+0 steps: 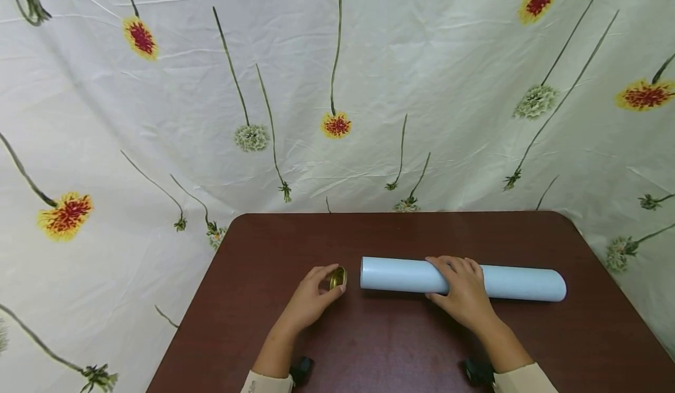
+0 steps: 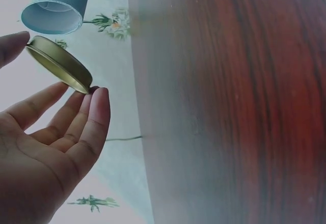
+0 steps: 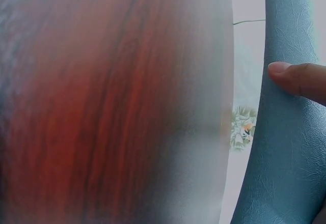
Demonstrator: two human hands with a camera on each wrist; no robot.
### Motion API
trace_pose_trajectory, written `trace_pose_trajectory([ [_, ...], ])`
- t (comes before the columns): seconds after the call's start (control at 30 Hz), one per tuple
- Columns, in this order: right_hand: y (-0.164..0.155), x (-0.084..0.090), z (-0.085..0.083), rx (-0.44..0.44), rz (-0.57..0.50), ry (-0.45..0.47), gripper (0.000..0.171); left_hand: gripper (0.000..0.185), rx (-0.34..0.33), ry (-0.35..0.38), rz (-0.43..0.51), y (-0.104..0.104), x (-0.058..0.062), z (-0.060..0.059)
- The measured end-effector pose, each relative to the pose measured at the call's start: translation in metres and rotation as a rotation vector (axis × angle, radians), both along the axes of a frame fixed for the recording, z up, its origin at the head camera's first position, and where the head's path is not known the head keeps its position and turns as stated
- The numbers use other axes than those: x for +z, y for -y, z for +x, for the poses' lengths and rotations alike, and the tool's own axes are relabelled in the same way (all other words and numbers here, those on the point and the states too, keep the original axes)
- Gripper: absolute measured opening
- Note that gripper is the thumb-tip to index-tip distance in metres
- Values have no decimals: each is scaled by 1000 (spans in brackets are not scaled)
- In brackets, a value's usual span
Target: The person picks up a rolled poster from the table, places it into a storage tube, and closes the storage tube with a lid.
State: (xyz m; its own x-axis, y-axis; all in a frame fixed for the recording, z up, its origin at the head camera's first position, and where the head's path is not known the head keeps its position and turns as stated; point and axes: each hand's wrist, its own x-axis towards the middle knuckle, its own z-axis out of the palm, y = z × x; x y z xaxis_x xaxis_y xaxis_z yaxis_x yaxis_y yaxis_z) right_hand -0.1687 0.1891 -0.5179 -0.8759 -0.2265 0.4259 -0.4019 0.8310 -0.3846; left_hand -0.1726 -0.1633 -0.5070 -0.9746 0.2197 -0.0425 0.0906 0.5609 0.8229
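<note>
Brown table (image 1: 390,352), flowered cloth (image 1: 295,47) behind: left hand (image 1: 308,302) pinches gold lid (image 2: 60,61) near open-ended blue tube (image 1: 519,283), right hand (image 1: 464,290) grips tube mid-length.

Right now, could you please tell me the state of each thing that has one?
Blue tube: on its side, left end open and hollow, right end unclear.
Gold lid: off the tube, tilted.
Left hand: pinches the lid.
Right hand: grips the tube.
Floral cloth: wrinkled.
</note>
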Motion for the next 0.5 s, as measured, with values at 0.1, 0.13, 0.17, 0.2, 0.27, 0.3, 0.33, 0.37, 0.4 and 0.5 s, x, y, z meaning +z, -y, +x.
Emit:
trace_pose_trajectory([
  [0.1, 0, 0, 0, -2, 2, 1, 81, 60, 7, -26, 31, -2, 1, 0],
  [0.13, 1, 1, 1, -3, 2, 0, 81, 59, 13, -29, 42, -3, 1, 0],
  [0.17, 1, 1, 1, -3, 2, 1, 81, 58, 16, -36, 51, -4, 1, -1],
  [0.2, 1, 1, 1, -4, 2, 1, 81, 56, 19, -41, 60, -4, 1, -1],
  [0.27, 1, 2, 1, -4, 3, 3, 81, 55, 24, -51, 76, -6, 1, -1],
  [0.3, 1, 2, 1, -4, 1, 4, 81, 55, 29, -51, 82, -7, 1, -1],
  [0.33, 1, 2, 1, -4, 1, 5, 81, 55, 32, -50, 89, -7, 1, -2],
  [0.37, 1, 1, 1, -4, 1, 5, 81, 55, 33, -51, 94, -8, 1, -2],
  [0.4, 1, 1, 1, -4, 0, 5, 81, 56, 33, -52, 100, -9, 1, -2],
  [0.5, 2, 1, 1, -4, -3, 6, 81, 55, 34, -55, 112, -11, 2, -2],
])
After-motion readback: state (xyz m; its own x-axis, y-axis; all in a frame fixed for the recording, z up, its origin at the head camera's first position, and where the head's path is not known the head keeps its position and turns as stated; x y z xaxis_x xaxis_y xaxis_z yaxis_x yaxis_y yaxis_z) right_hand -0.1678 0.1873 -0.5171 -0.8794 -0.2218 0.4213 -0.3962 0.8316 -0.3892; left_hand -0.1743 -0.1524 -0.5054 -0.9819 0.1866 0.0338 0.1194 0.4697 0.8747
